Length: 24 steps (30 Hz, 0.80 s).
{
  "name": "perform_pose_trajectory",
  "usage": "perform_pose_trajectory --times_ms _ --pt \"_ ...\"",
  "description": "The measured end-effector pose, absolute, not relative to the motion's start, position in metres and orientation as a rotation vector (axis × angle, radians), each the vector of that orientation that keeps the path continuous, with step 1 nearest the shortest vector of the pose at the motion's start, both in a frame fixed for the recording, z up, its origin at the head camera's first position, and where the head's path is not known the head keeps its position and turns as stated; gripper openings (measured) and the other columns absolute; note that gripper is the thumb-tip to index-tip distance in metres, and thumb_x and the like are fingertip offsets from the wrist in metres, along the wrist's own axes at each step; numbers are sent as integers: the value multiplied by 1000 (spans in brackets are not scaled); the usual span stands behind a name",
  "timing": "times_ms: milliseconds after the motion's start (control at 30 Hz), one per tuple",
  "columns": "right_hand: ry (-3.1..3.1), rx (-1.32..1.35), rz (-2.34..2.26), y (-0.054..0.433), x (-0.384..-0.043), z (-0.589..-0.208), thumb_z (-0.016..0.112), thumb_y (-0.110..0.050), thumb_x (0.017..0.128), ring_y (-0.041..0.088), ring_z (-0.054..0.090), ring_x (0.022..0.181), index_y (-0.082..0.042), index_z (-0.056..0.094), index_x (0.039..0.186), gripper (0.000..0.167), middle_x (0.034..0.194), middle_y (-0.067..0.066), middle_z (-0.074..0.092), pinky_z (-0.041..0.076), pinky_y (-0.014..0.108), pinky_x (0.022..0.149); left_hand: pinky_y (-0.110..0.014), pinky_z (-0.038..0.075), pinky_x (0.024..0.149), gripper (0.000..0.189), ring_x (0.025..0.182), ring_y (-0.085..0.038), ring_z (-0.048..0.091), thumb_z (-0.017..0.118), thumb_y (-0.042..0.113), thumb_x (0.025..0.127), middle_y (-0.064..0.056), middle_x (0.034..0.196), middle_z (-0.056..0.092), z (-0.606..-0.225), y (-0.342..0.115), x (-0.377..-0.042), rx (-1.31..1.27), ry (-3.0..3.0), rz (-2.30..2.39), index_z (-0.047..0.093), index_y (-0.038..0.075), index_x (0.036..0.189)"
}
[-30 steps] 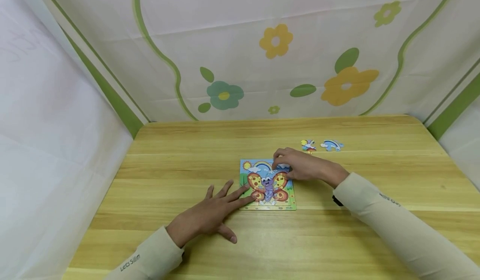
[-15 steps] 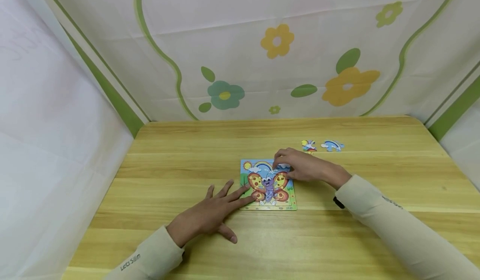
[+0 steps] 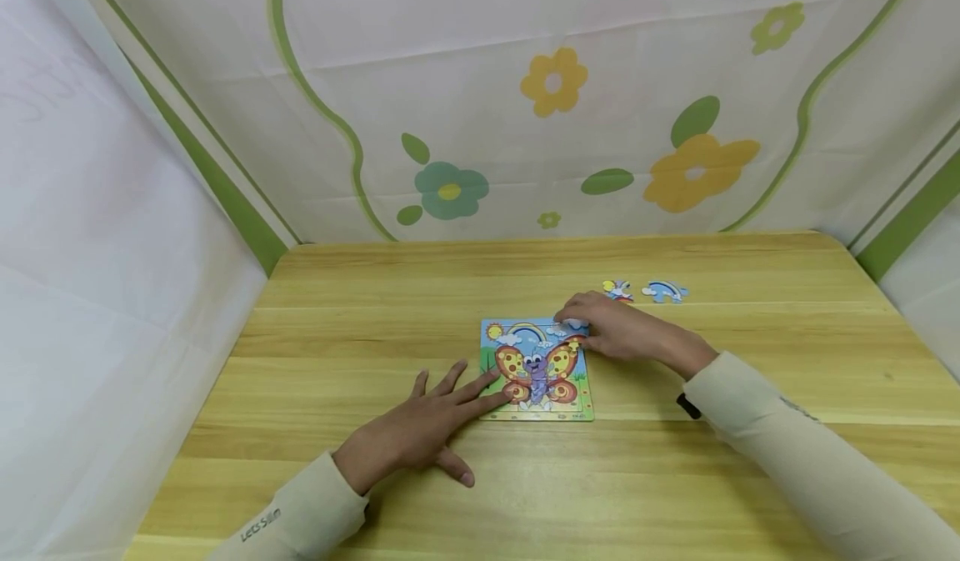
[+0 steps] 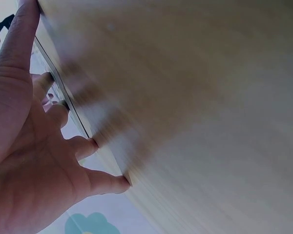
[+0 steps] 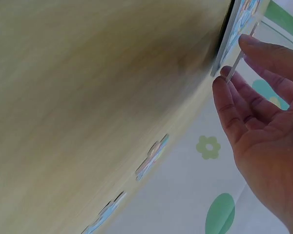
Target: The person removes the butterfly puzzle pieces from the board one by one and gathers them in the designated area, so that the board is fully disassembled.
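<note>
Near the middle of the worktop [image 3: 360, 328] lies a butterfly puzzle [image 3: 536, 369]. At its far right corner the right hand [image 3: 618, 332] pinches a thin puzzle piece [image 3: 573, 324] between thumb and fingertips [image 5: 229, 73], its grip closed lightly round the piece. The left hand [image 3: 420, 428] lies flat with fingers spread, grip released, fingertips pressing the puzzle's near left part. Two loose pieces [image 3: 645, 291] sit farther right.

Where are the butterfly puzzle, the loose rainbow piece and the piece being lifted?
butterfly puzzle [image 3: 536, 373], head view, on the butterfly's body.
loose rainbow piece [image 3: 664, 291], head view, its middle.
lifted piece [image 5: 239, 59], right wrist view, its thin edge.
</note>
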State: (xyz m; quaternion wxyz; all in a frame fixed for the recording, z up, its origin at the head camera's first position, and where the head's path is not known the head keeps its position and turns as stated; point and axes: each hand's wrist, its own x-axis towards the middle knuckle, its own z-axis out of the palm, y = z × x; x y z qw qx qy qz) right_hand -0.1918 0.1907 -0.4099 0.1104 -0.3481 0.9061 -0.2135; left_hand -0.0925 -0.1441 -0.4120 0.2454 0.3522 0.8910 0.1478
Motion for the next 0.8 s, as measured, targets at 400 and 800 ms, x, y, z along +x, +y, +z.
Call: perform_pose_trajectory --times_ms 400,800 --pt "2736 -910 -686 226 -192 -399 68 3 96 43 58 131 2 63 140 43 138 19 65 44 63 112 -84 14 116 107 163 -46 5 80 56 79 5 178 10 -413 -144 -93 961 2430 396 22 38 168" --pt "2827 -816 -646 285 -196 -387 70 8 92 42 61 123 6 62 139 47 134 23 62 52 60 100 -84 13 116 107 163 -45 4 81 56 79 5 178 11 -411 -144 -92 948 2426 416 23 39 168"
